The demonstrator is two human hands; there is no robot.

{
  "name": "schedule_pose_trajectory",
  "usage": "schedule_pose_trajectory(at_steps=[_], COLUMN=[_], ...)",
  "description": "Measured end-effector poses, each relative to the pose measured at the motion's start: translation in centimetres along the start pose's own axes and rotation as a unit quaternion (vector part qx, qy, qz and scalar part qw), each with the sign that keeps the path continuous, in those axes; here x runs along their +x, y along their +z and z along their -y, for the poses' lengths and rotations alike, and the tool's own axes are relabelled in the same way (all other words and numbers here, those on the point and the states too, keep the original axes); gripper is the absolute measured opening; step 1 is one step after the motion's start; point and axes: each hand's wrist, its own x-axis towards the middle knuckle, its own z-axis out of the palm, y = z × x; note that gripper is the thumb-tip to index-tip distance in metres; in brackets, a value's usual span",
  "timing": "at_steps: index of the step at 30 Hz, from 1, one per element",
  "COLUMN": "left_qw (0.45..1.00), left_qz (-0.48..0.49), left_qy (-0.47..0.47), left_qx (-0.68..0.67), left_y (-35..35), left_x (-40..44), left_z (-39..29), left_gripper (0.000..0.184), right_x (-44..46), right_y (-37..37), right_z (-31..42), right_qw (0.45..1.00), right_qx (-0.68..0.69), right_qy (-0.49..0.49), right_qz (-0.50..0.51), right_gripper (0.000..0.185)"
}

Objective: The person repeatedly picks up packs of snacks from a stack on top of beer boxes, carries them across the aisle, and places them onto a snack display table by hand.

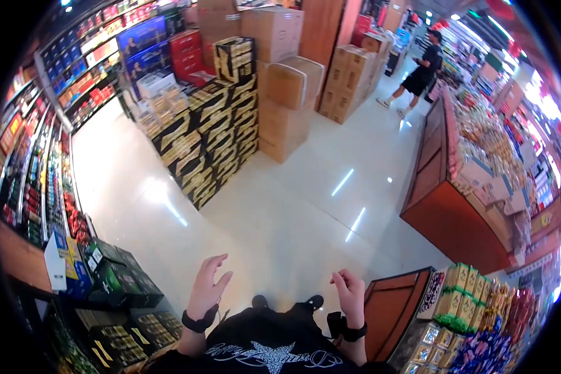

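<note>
My left hand point(208, 285) hangs in the air at waist height over the pale floor, its fingers apart and nothing in it. A black band point(199, 320) circles that wrist. On the other side, my right hand point(349, 290) is raised with its fingers curled in; no object shows in it. It has a black band point(353, 333) at the wrist and is nearest to the red-brown wooden cabinet point(386, 310). Between the hands, a dark shirt with white print point(274, 356) and two dark shoes point(315, 302) are visible below.
Stacked black-and-gold boxes point(213, 140) and cardboard cartons point(285, 128) stand ahead. Green boxes point(119, 274) and bottle shelves point(37, 168) line the left. At right are a wooden display counter point(458, 224) and packaged goods point(461, 299). Another person point(422, 71) stands in the far aisle.
</note>
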Motion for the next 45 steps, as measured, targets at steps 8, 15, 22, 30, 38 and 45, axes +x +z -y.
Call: schedule_pose_trajectory(at_steps=[8, 15, 22, 30, 38, 45], left_qw=[0.987, 0.968, 0.947, 0.942, 0.95, 0.95], left_qz=[-0.136, -0.22, -0.288, -0.305, -0.264, -0.263], left_qy=[-0.084, -0.118, -0.144, -0.126, -0.142, -0.143], left_qx=[0.008, -0.005, 0.012, 0.063, 0.091, 0.092], left_y=[-4.1, -4.9, -7.5, -7.9, -6.4, -6.3], left_x=[-3.4, -3.3, 0.3, 6.9, 10.5, 12.5], left_z=[4.0, 5.7, 4.8, 3.2, 3.0, 2.2], left_gripper=[0.044, 0.049, 0.049, 0.048, 0.046, 0.046], right_x=[3.1, 8.1, 16.4, 23.1, 27.8, 29.6], right_y=[6.6, 10.5, 16.2, 17.8, 16.9, 17.5], right_z=[4.6, 6.7, 8.8, 11.2, 8.5, 8.3], right_qw=[0.988, 0.97, 0.95, 0.942, 0.946, 0.934], right_qx=[-0.011, -0.076, -0.036, -0.031, -0.056, -0.06], right_qy=[0.016, -0.06, -0.144, -0.151, -0.089, -0.071], right_qz=[0.153, 0.224, 0.274, 0.299, 0.306, 0.345], right_gripper=[0.017, 0.019, 0.017, 0.016, 0.018, 0.021])
